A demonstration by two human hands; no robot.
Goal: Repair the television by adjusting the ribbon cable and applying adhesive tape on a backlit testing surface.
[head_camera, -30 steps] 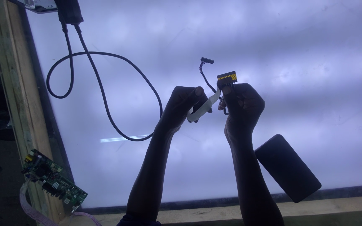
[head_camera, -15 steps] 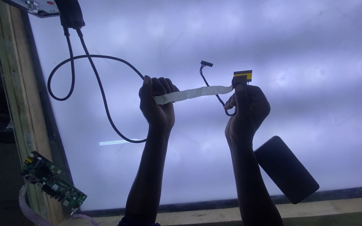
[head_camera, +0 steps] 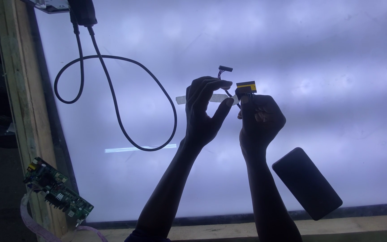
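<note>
the thin white flat ribbon cable point(head_camera: 182, 98) could crease or tear at its yellow-and-black connector end point(head_camera: 246, 86) if the 2 hands pull apart or twist against each other; a slip would drop it onto the glowing white backlit panel point(head_camera: 337, 67) below. the left hand point(head_camera: 205, 114) is raised with fingers curled over the ribbon and thumb pressing beneath, pinching it mid-length. the right hand point(head_camera: 260, 123) is clenched just beside it, gripping the cable right under the connector, with thin black wires point(head_camera: 224, 71) looping up between them. both forearms rise from the near edge. a dark flat rectangular phone point(head_camera: 307, 183) lies near right, a looped black power cord point(head_camera: 113, 96) far left, and a green circuit board point(head_camera: 58, 192) on the wooden frame point(head_camera: 14, 89).
</note>
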